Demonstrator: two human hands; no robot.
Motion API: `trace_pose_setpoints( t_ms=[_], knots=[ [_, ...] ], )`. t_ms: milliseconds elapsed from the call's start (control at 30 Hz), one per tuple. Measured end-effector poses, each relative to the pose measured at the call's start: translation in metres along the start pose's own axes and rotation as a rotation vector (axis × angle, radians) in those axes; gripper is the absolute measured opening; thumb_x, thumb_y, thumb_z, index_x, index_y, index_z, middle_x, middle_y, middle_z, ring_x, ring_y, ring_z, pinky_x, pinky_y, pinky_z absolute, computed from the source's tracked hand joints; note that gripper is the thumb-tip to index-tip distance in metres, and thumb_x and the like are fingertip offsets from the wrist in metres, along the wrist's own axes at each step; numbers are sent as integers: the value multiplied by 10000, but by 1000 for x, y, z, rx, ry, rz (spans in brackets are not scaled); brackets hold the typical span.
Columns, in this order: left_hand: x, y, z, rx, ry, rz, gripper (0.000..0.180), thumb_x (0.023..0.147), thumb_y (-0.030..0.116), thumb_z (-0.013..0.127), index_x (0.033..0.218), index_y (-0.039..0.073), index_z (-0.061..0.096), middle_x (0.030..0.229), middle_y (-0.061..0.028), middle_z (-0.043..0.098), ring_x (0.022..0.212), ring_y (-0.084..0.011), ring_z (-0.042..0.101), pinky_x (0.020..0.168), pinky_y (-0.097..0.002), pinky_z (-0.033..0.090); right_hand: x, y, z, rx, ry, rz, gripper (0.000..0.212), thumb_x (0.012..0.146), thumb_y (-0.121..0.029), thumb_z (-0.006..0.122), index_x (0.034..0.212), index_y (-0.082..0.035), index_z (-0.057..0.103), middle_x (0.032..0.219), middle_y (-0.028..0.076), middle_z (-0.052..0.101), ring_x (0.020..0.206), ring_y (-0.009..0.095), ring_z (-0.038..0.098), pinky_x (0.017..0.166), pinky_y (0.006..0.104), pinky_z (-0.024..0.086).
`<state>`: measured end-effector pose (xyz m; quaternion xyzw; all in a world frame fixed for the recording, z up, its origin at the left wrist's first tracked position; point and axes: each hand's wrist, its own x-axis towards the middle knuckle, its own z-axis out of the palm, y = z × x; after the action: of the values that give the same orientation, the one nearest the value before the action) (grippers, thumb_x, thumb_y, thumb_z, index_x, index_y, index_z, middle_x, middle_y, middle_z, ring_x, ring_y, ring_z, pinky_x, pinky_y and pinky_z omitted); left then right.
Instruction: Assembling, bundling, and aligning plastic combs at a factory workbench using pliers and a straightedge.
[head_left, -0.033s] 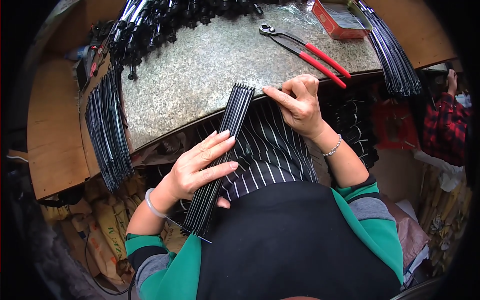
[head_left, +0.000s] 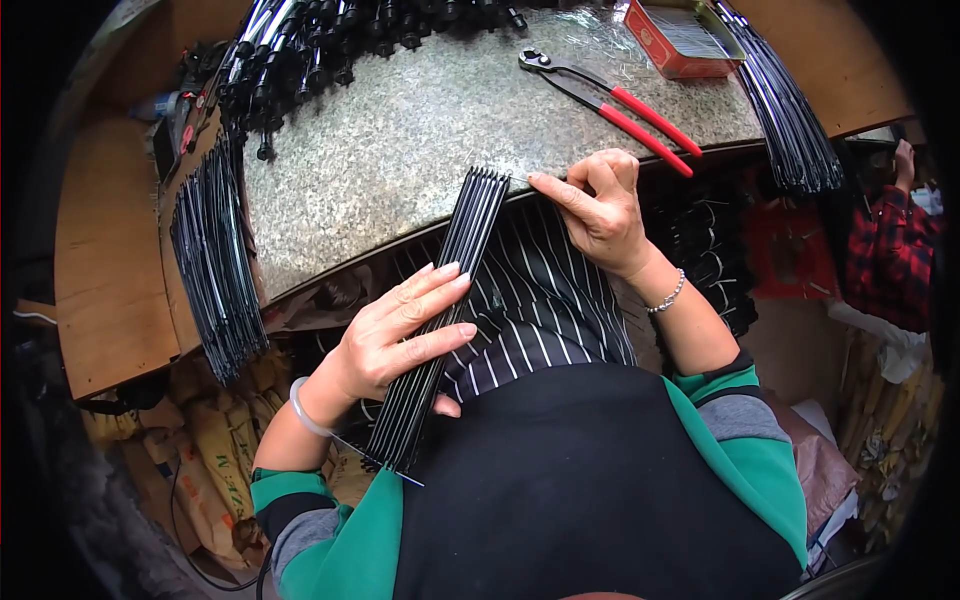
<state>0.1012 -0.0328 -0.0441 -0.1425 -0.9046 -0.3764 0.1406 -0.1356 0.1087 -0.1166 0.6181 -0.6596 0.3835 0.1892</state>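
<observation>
A flat row of thin black rods, like umbrella ribs, slants from my lap to the table edge. My left hand is closed around it, fingers across the top and thumb tip showing at the near side. At the rods' near ends a thin dark wire lies crosswise. My right hand pinches a fine wire beside the far tips, index finger stretched toward them. How the wire sits at the tips is too small to tell.
Red-handled pliers lie on the speckled tabletop. A red tin holds thin silvery wires. Black rod bundles hang over the left and right edges. Black-capped shafts are piled at the back. Another person's plaid sleeve shows at right.
</observation>
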Motion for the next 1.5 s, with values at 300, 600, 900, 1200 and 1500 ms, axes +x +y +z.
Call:
trace_pose_setpoints(
  t_ms=[300,600,900,1200,1500],
  knots=[
    [7,2,3,46,-97,67,621,640,479,677,1071,38,601,1179,-244,522,1133,-387,489,953,-471,394,6,-9,8,4,-50,-6,383,669,-22,644,1029,-152,648,783,8,456,798,193,427,786,342,340],
    [22,8,-16,26,126,175,632,669,582,615,943,14,649,979,-216,630,995,-352,595,913,-475,421,32,-21,-42,318,-380,139,521,644,-39,640,1153,-66,533,991,123,461,935,289,429,877,375,350],
    [107,9,-36,-304,148,-160,303,733,267,710,927,43,649,998,-98,621,918,-268,590,857,-316,456,55,-63,-33,829,-224,295,498,750,-190,721,1155,11,512,1069,132,589,1032,210,552,852,334,451],
    [87,-159,-192,1023,772,-723,357,828,317,577,1030,24,604,1008,-197,603,938,-343,582,827,-414,455,5,-45,2,1368,-242,523,178,894,-115,531,1012,18,549,776,87,624,703,129,604,643,248,502],
    [97,-193,-222,769,679,-1140,378,884,276,422,928,-30,640,1031,-233,600,993,-364,571,855,-414,446,4,-47,1,1441,-189,535,262,902,-180,522,1071,20,532,760,70,596,654,103,574,598,222,485]
  ],
)
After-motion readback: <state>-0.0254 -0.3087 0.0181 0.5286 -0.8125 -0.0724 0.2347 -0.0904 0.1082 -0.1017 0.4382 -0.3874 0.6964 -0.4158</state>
